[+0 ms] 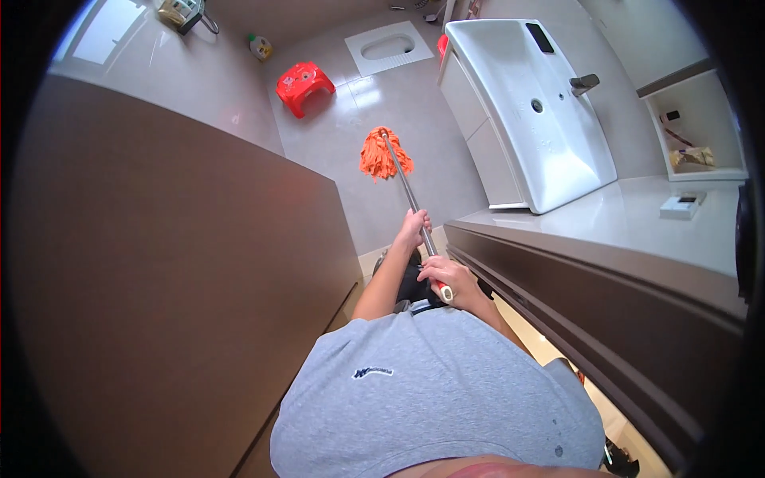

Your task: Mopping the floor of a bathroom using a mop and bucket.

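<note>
A mop (405, 183) with a metal pole slants away from my body, its orange strand head (381, 156) resting on the grey tiled floor. My left hand (413, 229) is wrapped round the pole partway down. Closer to me, my right hand (448, 276) grips the upper end, by the red and white tip of the handle (445, 292). Both hands are closed on the same pole, the left one farther out than the right.
Ahead on the left stands a red plastic stool (304, 86), with a bottle (260, 48) behind it. A squat toilet (389, 48) is set in the far floor. To the right is a white washbasin (534, 143) on a cabinet. A brown door (183, 255) flanks my left, a dark frame (574, 319) my right.
</note>
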